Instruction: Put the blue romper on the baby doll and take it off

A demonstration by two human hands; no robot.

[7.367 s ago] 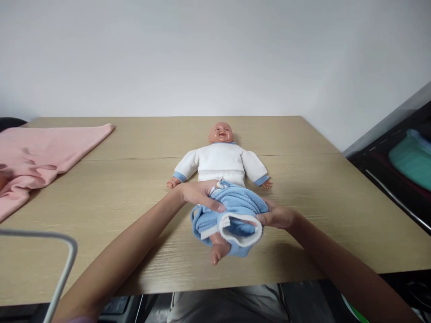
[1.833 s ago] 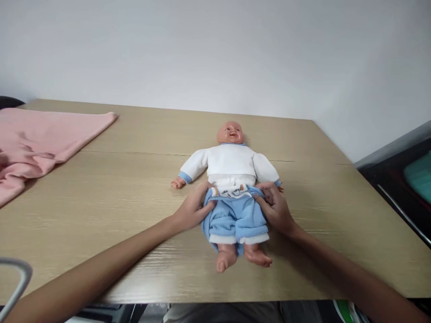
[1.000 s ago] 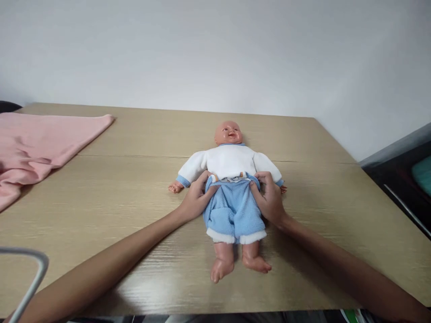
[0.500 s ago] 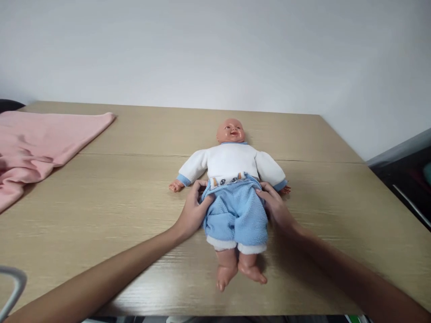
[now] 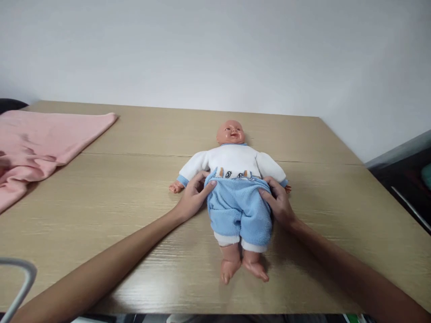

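Observation:
A baby doll (image 5: 232, 132) lies on its back on the wooden table, head toward the wall and bare feet toward me. It wears a white top (image 5: 234, 157) with blue cuffs and light blue pants (image 5: 239, 206) with white hems. My left hand (image 5: 195, 193) pinches the waistband at one side, thumb in front and fingers behind the cloth. At the opposite side my right hand (image 5: 278, 202) grips the waistband the same way. Printed eye shapes on the top show just above the waistband. The fingers behind the cloth are partly hidden.
A pink cloth (image 5: 54, 134) lies crumpled on the left of the table (image 5: 141, 287). A grey-white curved bar (image 5: 25, 278) is at the lower left. Dark furniture (image 5: 404, 179) stands beyond the right edge, and a pale wall (image 5: 208, 54) rises behind.
The waistband now sits higher and straighter over the top's lower edge. Both hands have moved slightly up along the doll, and its legs have shifted a little right and toward its head.

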